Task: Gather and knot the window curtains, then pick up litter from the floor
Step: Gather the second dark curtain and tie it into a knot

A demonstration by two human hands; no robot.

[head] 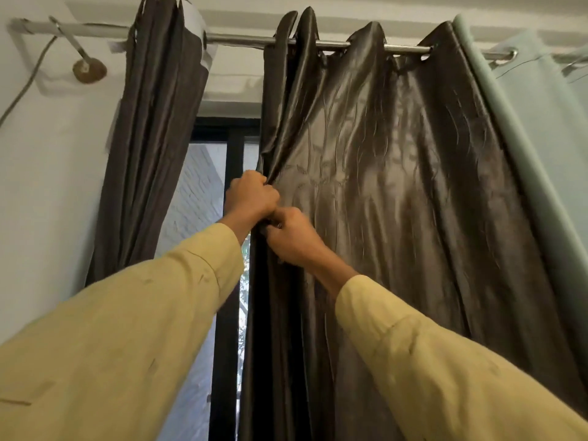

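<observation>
A wide dark brown satin curtain (397, 192) hangs spread on the metal rod (241, 39) in front of me. My left hand (251, 195) grips its left edge at head height, fingers curled round bunched folds. Just below it my right hand (292, 237) pinches the same edge. A second dark brown curtain (149, 138) hangs gathered in narrow folds at the left end of the rod, apart from both hands. The floor is out of view.
Between the two curtains shows a black window frame (227, 313) with daylight and a white brick wall outside. A pale green curtain (541, 148) hangs at the right. The white wall (47, 186) at the left carries a rod bracket (89, 70) and a cable.
</observation>
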